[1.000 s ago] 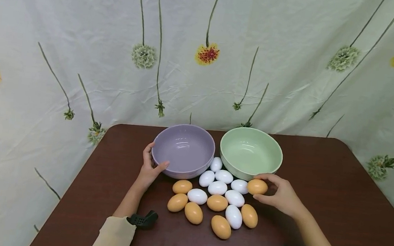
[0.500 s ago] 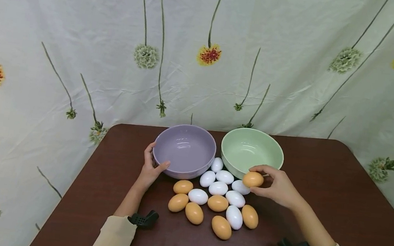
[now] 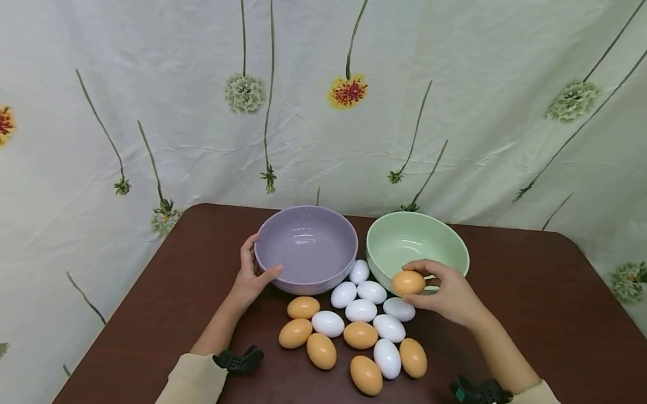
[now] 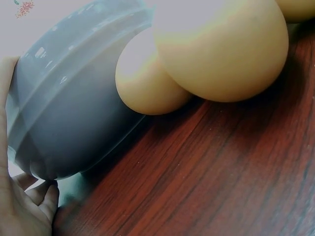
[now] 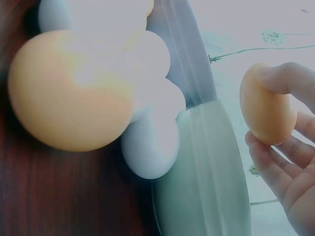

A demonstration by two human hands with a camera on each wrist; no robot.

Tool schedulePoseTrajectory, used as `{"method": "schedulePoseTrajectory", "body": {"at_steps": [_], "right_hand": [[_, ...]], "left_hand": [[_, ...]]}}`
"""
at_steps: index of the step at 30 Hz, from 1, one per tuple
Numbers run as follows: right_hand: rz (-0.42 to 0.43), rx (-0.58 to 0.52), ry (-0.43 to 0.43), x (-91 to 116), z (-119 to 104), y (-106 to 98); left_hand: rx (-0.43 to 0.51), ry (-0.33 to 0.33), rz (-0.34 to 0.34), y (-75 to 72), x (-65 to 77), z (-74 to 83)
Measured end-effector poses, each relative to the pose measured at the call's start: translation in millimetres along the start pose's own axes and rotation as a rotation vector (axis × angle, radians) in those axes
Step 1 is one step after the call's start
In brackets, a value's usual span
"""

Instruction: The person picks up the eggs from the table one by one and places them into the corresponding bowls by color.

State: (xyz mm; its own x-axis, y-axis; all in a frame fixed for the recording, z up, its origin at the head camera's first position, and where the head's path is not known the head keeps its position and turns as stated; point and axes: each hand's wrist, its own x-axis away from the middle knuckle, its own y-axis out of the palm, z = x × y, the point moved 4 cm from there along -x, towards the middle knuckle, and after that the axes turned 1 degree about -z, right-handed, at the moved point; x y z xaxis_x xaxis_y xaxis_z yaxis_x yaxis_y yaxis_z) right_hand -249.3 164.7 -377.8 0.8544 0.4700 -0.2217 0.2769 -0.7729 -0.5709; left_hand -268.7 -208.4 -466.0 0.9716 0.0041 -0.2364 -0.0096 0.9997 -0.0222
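Observation:
My left hand grips the left side of the purple bowl, its thumb at the near rim and its fingers around the outer wall. In the left wrist view, the fingertips curl under the bowl's side. My right hand pinches a brown egg between thumb and fingers. That egg hangs in the air before the near rim of the green bowl. In the right wrist view the held egg is raised off the table, beside the green bowl. Both bowls' visible insides hold nothing.
Several white eggs and brown eggs lie close together on the dark wooden table, in front of the bowls. One white egg sits between the bowls. Behind the table hangs a flower-printed cloth.
My right hand has lifted the brown egg and carried it left and away from me, toward the green bowl's near rim. My left hand has kept its grip on the purple bowl.

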Motion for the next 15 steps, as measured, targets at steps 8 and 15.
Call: {"method": "schedulePoseTrajectory", "body": {"at_steps": [8, 15], "right_hand": [[-0.006, 0.016, -0.031, -13.6, -2.8, 1.3], [-0.038, 0.039, -0.032, -27.4, -5.4, 0.4]], "left_hand": [[-0.020, -0.014, -0.001, 0.7, 1.3, 3.6], [-0.035, -0.024, 0.001, -0.1, 1.5, 4.1]]}}
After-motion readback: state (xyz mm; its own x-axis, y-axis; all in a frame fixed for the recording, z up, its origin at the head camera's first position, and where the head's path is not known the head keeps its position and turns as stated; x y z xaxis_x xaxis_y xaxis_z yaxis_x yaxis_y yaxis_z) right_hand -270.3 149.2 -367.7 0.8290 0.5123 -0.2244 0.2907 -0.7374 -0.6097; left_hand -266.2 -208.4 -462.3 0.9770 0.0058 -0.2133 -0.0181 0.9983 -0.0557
